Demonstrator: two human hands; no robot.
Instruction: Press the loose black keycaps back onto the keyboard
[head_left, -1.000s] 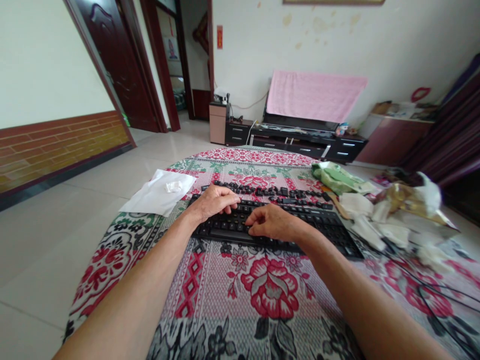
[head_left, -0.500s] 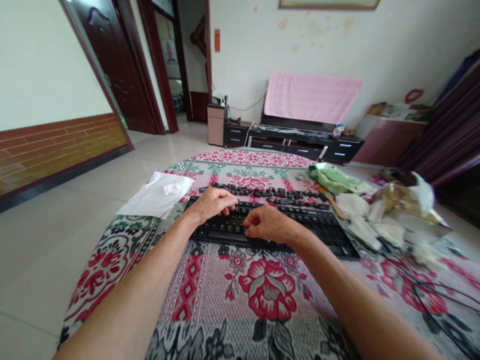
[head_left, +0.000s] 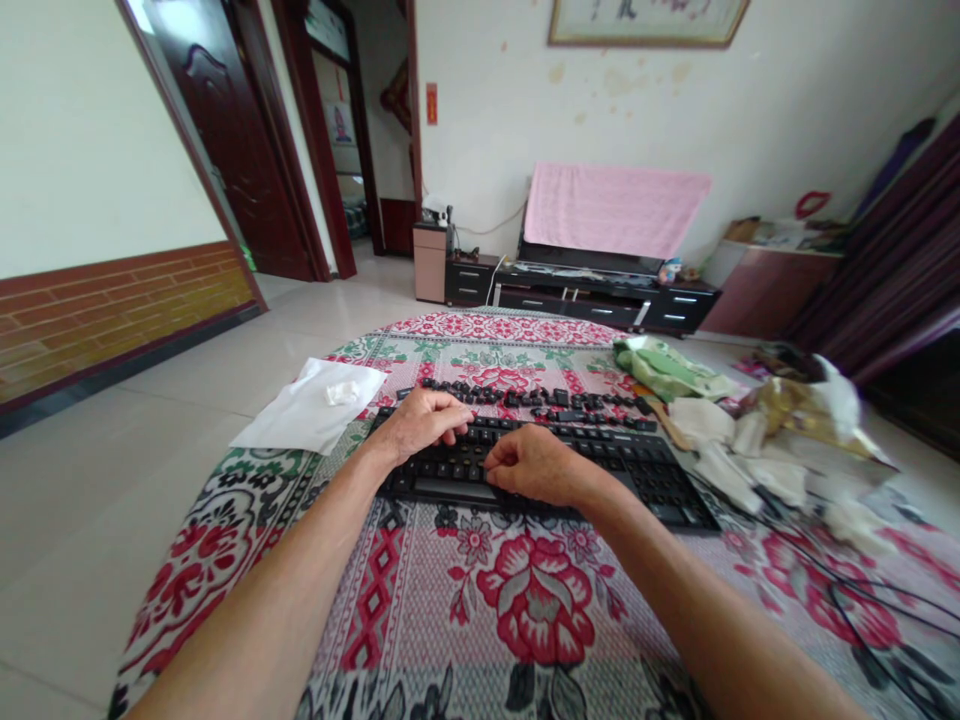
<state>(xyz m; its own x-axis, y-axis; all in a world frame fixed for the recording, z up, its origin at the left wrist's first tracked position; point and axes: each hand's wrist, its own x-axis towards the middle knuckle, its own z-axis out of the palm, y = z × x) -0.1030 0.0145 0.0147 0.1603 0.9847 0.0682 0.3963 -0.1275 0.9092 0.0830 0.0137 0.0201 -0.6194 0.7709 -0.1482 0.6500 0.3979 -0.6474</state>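
Note:
A black computer keyboard (head_left: 670,485) lies across the flowered tablecloth, many of its key positions showing without caps. Over its left part is my left hand (head_left: 426,424), fingers curled and thumb pressed along them; anything between them is hidden. My right hand (head_left: 538,464) is pinched at the lower middle rows, fingertips down on the keyboard; whatever is in the pinch is too small to make out. Behind the keyboard, loose black keycaps (head_left: 561,398) are spread in uneven rows.
On the left lies a white paper sheet (head_left: 296,415) with a crumpled tissue (head_left: 343,393) on it. To the right are a green cloth (head_left: 667,370), whitish rags (head_left: 724,470), a golden plastic bag (head_left: 799,410) and black cables (head_left: 847,580). The tablecloth (head_left: 420,620) covers a round-edged table.
The view has tipped up a little, so everything sits slightly lower. Both hands keep nearly the same places and finger shapes over the keyboard.

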